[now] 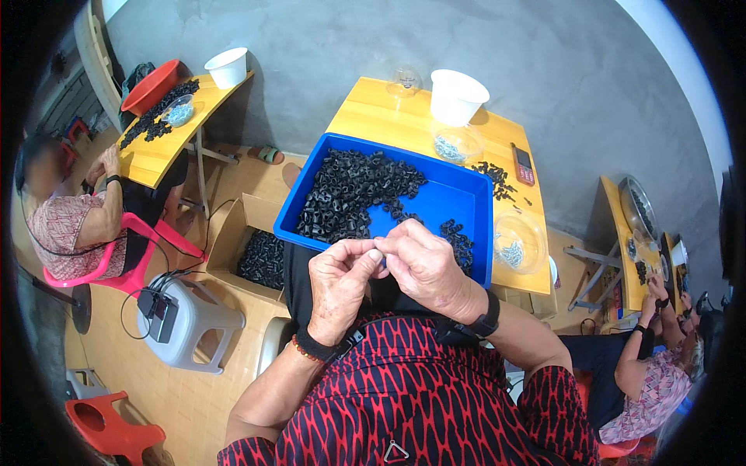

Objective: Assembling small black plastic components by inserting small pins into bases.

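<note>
Black and very small, a part point(381, 259) sits pinched between the fingertips of the left hand point(339, 283) and the right hand point(423, 268), both pressed together on it just over the near rim of the blue tray point(458, 198). That tray rests on the person's lap against the yellow table point(373, 116), with a large heap of black ring pieces point(350, 194) filling its left half and a smaller cluster point(458, 237) at its right. Judging by that heap and the boxful of black pieces point(263, 260) on the floor, most of the work looks left.
</note>
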The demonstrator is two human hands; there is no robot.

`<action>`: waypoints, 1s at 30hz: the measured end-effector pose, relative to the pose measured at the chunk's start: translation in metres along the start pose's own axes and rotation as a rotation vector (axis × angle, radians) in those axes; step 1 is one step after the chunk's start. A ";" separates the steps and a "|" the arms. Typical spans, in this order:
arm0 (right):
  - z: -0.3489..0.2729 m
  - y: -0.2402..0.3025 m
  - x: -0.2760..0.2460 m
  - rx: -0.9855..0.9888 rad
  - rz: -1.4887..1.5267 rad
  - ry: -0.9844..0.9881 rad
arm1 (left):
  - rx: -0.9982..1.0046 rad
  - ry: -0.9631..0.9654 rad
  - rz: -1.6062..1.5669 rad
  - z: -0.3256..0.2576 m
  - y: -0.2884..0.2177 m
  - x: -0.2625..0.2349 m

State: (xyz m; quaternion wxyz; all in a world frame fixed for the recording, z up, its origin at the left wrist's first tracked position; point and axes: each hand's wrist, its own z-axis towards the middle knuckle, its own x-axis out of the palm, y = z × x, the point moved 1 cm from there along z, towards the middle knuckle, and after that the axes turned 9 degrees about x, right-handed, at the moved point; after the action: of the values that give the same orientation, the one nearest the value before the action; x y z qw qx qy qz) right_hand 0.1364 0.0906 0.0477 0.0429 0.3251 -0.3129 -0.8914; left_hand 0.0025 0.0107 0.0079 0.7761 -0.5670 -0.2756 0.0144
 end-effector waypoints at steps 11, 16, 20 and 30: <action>0.007 0.001 -0.016 0.249 0.221 0.187 | -0.145 -0.009 -0.232 0.003 -0.001 -0.006; 0.016 0.011 -0.018 0.067 -0.195 0.376 | -0.187 0.024 -0.219 0.003 -0.003 -0.005; 0.019 0.012 -0.018 0.106 -0.249 0.468 | -0.180 0.033 -0.176 0.003 -0.004 -0.006; 0.010 0.003 -0.011 0.152 -0.249 0.330 | -0.179 0.056 -0.187 0.002 -0.002 -0.004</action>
State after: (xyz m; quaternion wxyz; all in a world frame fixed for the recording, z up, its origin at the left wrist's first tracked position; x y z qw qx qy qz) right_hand 0.1387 0.0966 0.0609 -0.0414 0.5051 -0.3252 -0.7984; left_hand -0.0020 0.0106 0.0084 0.7278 -0.6059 -0.3058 -0.0985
